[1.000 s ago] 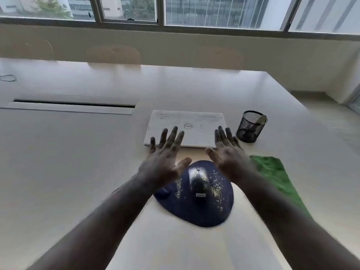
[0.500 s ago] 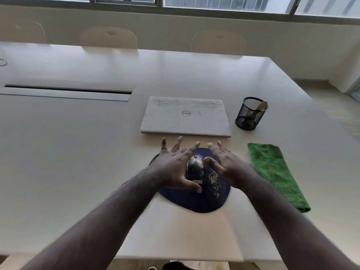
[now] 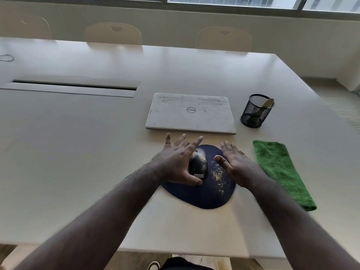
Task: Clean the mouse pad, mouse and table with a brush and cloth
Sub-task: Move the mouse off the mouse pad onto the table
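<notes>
A dark blue mouse pad (image 3: 206,195) lies near the front edge of the pale table (image 3: 78,152), sprinkled with light crumbs. A black mouse (image 3: 199,165) sits on it, also dusted with crumbs. My left hand (image 3: 175,162) hovers over the mouse's left side, fingers spread and straight, thumb by the mouse's near end. To the right of the mouse my right hand (image 3: 235,164) is open above the pad's edge, holding nothing. A folded green cloth (image 3: 280,170) lies to the right of the pad. The brush (image 3: 266,106) stands in a black mesh cup (image 3: 255,112).
A closed white laptop (image 3: 191,114) lies just behind the pad. A long cable slot (image 3: 74,85) runs across the table at the left. Three chairs (image 3: 114,34) stand along the far side under the windows. The table's front edge is close to me.
Both hands have come down and back from over the laptop's near edge to the mouse and pad. The view has tilted downward.
</notes>
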A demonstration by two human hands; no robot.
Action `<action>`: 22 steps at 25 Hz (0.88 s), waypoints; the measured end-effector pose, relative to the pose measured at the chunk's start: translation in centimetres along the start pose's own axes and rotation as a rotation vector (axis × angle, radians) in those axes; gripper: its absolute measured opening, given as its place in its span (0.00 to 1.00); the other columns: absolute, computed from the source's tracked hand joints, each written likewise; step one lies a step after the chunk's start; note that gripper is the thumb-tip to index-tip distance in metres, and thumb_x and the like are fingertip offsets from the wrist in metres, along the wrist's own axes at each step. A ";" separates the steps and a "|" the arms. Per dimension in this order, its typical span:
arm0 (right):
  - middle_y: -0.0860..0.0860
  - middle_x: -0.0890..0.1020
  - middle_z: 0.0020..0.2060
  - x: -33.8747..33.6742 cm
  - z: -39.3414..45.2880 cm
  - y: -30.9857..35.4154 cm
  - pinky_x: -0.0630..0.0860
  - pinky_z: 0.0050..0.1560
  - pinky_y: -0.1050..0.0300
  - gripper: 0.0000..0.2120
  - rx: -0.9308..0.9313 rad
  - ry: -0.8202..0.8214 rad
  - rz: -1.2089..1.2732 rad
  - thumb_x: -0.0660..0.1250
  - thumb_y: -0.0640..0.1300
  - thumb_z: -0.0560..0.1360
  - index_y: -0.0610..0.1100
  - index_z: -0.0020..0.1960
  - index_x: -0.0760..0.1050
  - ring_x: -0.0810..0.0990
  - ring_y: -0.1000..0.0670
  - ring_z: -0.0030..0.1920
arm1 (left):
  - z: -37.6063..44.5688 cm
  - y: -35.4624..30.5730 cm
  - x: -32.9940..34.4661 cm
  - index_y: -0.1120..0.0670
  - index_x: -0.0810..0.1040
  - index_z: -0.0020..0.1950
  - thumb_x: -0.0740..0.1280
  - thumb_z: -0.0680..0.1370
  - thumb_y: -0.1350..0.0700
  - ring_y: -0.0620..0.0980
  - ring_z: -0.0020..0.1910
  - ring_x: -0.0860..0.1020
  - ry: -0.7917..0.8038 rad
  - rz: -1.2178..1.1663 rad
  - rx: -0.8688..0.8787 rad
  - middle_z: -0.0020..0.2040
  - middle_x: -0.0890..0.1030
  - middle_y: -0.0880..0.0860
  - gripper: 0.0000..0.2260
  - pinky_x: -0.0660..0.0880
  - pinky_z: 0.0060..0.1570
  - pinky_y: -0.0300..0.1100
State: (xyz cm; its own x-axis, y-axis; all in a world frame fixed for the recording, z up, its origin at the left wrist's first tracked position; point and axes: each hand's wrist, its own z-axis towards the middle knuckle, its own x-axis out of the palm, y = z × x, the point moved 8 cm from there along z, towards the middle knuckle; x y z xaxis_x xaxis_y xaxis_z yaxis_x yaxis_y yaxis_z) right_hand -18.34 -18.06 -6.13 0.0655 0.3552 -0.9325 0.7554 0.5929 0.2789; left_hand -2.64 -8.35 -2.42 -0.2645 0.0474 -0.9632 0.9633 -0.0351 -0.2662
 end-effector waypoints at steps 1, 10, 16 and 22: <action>0.53 0.43 0.80 0.1 0.0 0.0 0.41 0.75 0.58 0.43 -0.001 0.003 0.003 0.37 0.72 0.72 0.49 0.81 0.42 0.41 0.55 0.79 | -0.4 0.5 -0.5 0.43 0.35 0.77 0.66 0.61 0.27 0.51 0.78 0.41 -0.021 -0.031 -0.005 0.78 0.59 0.55 0.57 0.31 0.71 0.61; 0.53 0.45 0.80 -0.2 0.2 0.0 0.43 0.76 0.58 0.44 0.020 -0.006 -0.009 0.35 0.72 0.71 0.49 0.80 0.40 0.43 0.56 0.79 | -8.7 12.2 -4.4 0.38 0.38 0.77 0.70 0.59 0.30 0.47 0.78 0.44 -0.123 -0.172 -0.251 0.79 0.57 0.54 0.56 0.34 0.73 0.57; 0.53 0.47 0.80 -0.6 0.1 0.2 0.46 0.76 0.59 0.41 0.031 -0.019 -0.020 0.37 0.69 0.74 0.48 0.81 0.43 0.45 0.55 0.79 | -12.3 17.8 -4.6 0.34 0.41 0.76 0.74 0.58 0.33 0.48 0.78 0.47 -0.102 -0.247 -0.328 0.76 0.64 0.50 0.56 0.33 0.71 0.54; 0.53 0.48 0.80 -0.5 0.2 0.1 0.47 0.76 0.59 0.42 0.030 -0.023 -0.013 0.37 0.69 0.73 0.48 0.81 0.44 0.46 0.55 0.79 | -13.3 19.5 -4.7 0.33 0.42 0.76 0.76 0.58 0.36 0.48 0.78 0.51 -0.089 -0.303 -0.315 0.74 0.65 0.47 0.56 0.37 0.72 0.59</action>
State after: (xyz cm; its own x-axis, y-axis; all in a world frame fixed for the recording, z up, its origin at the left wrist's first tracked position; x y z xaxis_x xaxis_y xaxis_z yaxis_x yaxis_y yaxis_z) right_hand -18.14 -18.32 -5.63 0.0698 0.3304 -0.9412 0.7753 0.5758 0.2597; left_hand 18.04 4.03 -2.64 -0.5270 -0.0781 -0.8462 0.8048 0.2740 -0.5265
